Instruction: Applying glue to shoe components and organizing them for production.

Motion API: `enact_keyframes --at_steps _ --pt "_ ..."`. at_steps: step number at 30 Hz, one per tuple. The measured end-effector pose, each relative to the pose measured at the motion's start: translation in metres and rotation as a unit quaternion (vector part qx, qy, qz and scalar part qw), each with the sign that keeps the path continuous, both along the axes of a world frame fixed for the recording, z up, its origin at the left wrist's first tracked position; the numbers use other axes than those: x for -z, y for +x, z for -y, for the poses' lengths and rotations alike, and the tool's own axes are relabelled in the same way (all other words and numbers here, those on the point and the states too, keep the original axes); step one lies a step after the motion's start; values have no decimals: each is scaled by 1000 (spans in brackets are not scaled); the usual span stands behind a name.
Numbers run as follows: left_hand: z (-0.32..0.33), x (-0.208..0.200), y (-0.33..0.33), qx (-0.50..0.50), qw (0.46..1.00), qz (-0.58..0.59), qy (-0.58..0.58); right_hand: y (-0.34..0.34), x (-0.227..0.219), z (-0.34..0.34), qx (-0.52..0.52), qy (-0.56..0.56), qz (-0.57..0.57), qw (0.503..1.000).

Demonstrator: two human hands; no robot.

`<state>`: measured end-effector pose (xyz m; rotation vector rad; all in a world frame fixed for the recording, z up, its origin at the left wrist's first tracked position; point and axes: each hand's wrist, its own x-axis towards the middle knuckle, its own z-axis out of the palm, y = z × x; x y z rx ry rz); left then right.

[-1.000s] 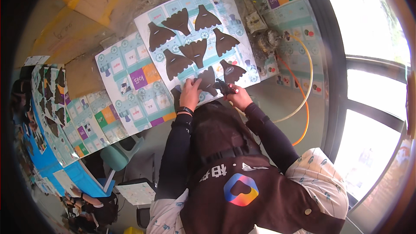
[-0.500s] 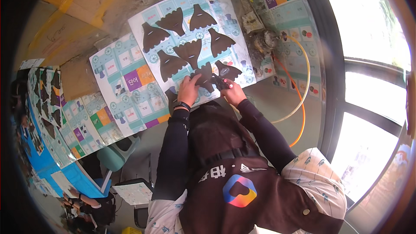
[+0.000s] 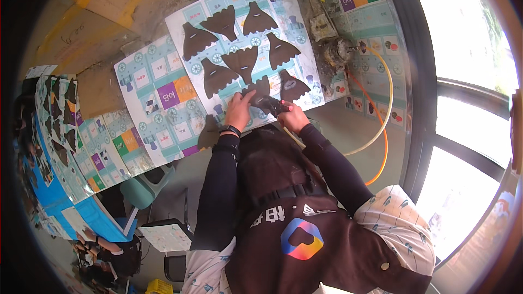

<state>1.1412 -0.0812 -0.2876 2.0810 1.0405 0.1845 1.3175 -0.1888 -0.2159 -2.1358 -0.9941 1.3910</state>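
My left hand [image 3: 238,113], with a dark band at its wrist, is at the near edge of a printed sheet [image 3: 188,84]. Its fingers grip the left side of a dark fan-shaped cut piece [image 3: 260,86]. In my right hand [image 3: 295,118] is a dark gun-like tool [image 3: 277,107] with red parts. Its front end reaches over the near part of that piece; the exact contact is hidden. Several similar pieces lie in rows farther up the sheet, among them one piece [image 3: 294,86] just right of the tool. Another dark piece [image 3: 208,132] sits left of my left wrist.
Yellow and orange hoses [image 3: 389,95] loop down from a wall fitting [image 3: 340,50] on the right. Cardboard [image 3: 103,5] covers the far left. A green stool [image 3: 143,188] and a blue table [image 3: 111,223] stand at lower left, near another person's arm [image 3: 109,246]. A window is at right.
The tool has shifted left over the piece by my left hand. The piece right of the tool now lies at a different angle. The view has shifted slightly.
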Motion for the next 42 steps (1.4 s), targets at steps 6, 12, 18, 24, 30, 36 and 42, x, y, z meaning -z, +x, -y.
enact_keyframes --at_steps 6,12,18,24,30,36,42 --pt "1 1 -2 -1 999 30 14 12 -3 3 24 -21 58 998" --pt "-4 -7 -6 19 999 34 2 4 -16 -7 55 -36 -31 997" --pt "-7 -43 -120 -192 972 -80 107 11 -44 1 132 -36 -127 982" --pt "15 -27 -188 -138 949 -276 68 8 -48 -7 131 -31 -120 984" --pt "3 -34 -180 -144 986 -72 -52 -14 -48 -16 92 -9 -123 988" --pt "4 -24 -114 -136 982 24 -127 -44 -42 -28 97 -8 -150 984" --pt "-8 -19 -104 -101 990 -83 57 -72 -24 -30 40 -7 -64 997"
